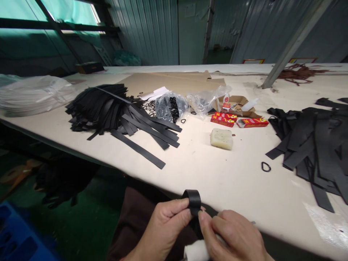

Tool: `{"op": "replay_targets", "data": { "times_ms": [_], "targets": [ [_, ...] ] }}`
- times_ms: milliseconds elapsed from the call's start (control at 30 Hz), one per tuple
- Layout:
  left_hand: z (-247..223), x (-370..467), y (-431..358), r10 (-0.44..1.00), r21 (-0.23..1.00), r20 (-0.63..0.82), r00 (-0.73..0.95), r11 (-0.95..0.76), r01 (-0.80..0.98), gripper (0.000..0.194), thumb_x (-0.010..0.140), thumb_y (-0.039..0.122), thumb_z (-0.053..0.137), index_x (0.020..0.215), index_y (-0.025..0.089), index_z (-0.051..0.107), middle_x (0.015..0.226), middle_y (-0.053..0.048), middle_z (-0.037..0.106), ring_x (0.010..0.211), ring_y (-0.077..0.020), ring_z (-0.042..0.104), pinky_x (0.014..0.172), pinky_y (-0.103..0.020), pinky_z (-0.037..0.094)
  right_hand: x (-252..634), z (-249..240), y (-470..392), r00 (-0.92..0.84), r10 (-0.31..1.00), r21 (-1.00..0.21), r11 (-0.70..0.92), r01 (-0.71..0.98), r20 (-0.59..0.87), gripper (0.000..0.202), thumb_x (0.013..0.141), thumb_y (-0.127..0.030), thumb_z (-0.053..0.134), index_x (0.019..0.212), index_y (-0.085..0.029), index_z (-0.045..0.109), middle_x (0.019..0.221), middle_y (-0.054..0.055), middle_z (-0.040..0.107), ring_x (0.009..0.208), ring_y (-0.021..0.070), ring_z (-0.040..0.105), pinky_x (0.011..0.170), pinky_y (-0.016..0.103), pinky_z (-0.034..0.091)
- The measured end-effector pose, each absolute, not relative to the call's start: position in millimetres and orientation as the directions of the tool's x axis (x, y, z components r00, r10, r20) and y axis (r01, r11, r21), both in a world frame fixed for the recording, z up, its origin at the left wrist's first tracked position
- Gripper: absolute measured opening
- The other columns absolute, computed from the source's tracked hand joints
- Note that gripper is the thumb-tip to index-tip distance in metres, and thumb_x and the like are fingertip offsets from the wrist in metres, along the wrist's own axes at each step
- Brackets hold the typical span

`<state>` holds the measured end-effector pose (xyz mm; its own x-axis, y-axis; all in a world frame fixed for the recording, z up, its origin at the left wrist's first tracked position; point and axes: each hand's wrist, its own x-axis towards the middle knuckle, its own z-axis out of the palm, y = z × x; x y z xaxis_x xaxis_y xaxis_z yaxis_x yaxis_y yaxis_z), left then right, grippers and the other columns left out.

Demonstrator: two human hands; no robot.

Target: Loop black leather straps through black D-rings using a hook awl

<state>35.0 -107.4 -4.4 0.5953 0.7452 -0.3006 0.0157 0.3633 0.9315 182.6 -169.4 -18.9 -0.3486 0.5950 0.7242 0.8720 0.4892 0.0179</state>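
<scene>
My left hand (171,221) pinches a black strap (193,197) between thumb and forefinger, just past the table's front edge. The strap is bent over into a loop. Close against its lower end is my right hand (231,232), fingers closed, with thumb and fingertip pressed together on the strap's edge. A white cylindrical thing (197,251) shows below the right hand; whether the palm also grips it is hidden. Nearest on the table lies a black D-shaped ring (265,166). Right of it, a loose heap of black straps (312,141) spreads out.
A stack of black straps (100,108) fans out at left, beside a white coiled bundle (35,94). Mid-table lie a pale wax-like block (221,139), red boxes (251,123), and a plastic bag (170,107) with black rings. A slanted post (293,47) meets the table.
</scene>
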Motion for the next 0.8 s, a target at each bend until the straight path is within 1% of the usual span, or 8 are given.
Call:
{"op": "replay_targets", "data": {
  "times_ms": [33, 100, 200, 267, 400, 467, 633, 800],
  "targets": [
    [-4, 36, -107, 0.749, 0.932, -0.301, 0.590, 0.361, 0.018, 0.018, 0.080, 0.022, 0.058, 0.088, 0.017, 0.073, 0.087, -0.004, 0.073, 0.084, -0.0197, 0.062, 0.076, -0.024, 0.047, 185, -18, -169, -0.378, 0.574, 0.046, 0.508, 0.860, 0.727, 0.017, 0.081, -0.002, 0.049, 0.082, -0.013, 0.063, 0.058, 0.004, 0.067, 0.043, 0.0133, 0.055, 0.039, 0.028, 0.037],
    [-3, 37, -108, 0.758, 0.934, -0.301, 0.579, 0.356, 0.020, 0.017, 0.080, 0.021, 0.058, 0.087, 0.018, 0.073, 0.086, -0.003, 0.074, 0.083, -0.0188, 0.063, 0.076, -0.023, 0.047, 189, -16, -168, -0.408, 0.561, 0.061, 0.534, 0.843, 0.720, 0.017, 0.083, -0.002, 0.048, 0.082, -0.011, 0.063, 0.061, 0.005, 0.069, 0.045, 0.0139, 0.058, 0.039, 0.028, 0.040],
    [-2, 37, -109, 0.767, 0.937, -0.302, 0.566, 0.349, 0.028, 0.016, 0.079, 0.021, 0.059, 0.084, 0.018, 0.074, 0.086, -0.002, 0.074, 0.082, -0.0183, 0.064, 0.075, -0.022, 0.048, 193, -13, -167, -0.466, 0.525, 0.098, 0.583, 0.807, 0.713, 0.018, 0.082, 0.000, 0.048, 0.081, -0.008, 0.063, 0.062, 0.007, 0.070, 0.045, 0.0147, 0.059, 0.037, 0.028, 0.040],
    [-3, 37, -109, 0.769, 0.936, -0.306, 0.561, 0.352, 0.029, 0.016, 0.079, 0.022, 0.059, 0.084, 0.018, 0.074, 0.086, -0.002, 0.074, 0.083, -0.0188, 0.064, 0.076, -0.022, 0.048, 194, -12, -165, -0.473, 0.520, 0.093, 0.597, 0.797, 0.712, 0.018, 0.083, 0.000, 0.047, 0.081, -0.007, 0.063, 0.062, 0.008, 0.070, 0.044, 0.0153, 0.059, 0.036, 0.028, 0.040],
    [-6, 36, -109, 0.772, 0.944, -0.291, 0.565, 0.328, 0.039, 0.017, 0.080, 0.024, 0.059, 0.087, 0.020, 0.073, 0.091, -0.002, 0.074, 0.084, -0.0191, 0.065, 0.078, -0.023, 0.049, 193, -13, -163, -0.435, 0.554, 0.037, 0.588, 0.808, 0.710, 0.018, 0.084, -0.002, 0.045, 0.084, -0.006, 0.063, 0.064, 0.009, 0.069, 0.048, 0.0163, 0.059, 0.038, 0.029, 0.040],
    [-7, 36, -109, 0.779, 0.953, -0.273, 0.565, 0.298, 0.049, 0.017, 0.080, 0.023, 0.058, 0.088, 0.021, 0.073, 0.091, -0.002, 0.074, 0.085, -0.0188, 0.065, 0.078, -0.023, 0.049, 193, -14, -162, -0.422, 0.550, 0.022, 0.590, 0.807, 0.721, 0.017, 0.085, -0.004, 0.046, 0.084, -0.007, 0.063, 0.061, 0.007, 0.067, 0.046, 0.0147, 0.057, 0.039, 0.028, 0.038],
    [-5, 35, -110, 0.815, 0.976, -0.198, 0.545, 0.217, 0.031, 0.018, 0.080, 0.019, 0.057, 0.088, 0.023, 0.073, 0.090, -0.001, 0.074, 0.085, -0.0182, 0.066, 0.077, -0.021, 0.049, 191, -17, -161, -0.346, 0.604, -0.067, 0.554, 0.830, 0.718, 0.014, 0.083, -0.004, 0.050, 0.084, -0.009, 0.063, 0.055, 0.003, 0.061, 0.045, 0.0115, 0.049, 0.041, 0.027, 0.034],
    [-6, 32, -110, 0.819, 0.986, -0.155, 0.552, 0.162, 0.036, 0.020, 0.081, 0.019, 0.056, 0.092, 0.023, 0.072, 0.093, -0.002, 0.073, 0.088, -0.0186, 0.065, 0.078, -0.021, 0.049, 187, -23, -157, -0.260, 0.593, -0.147, 0.550, 0.822, 0.762, 0.019, 0.087, -0.005, 0.043, 0.086, -0.010, 0.061, 0.052, 0.002, 0.056, 0.045, 0.0112, 0.045, 0.041, 0.026, 0.031]
  ]
}}
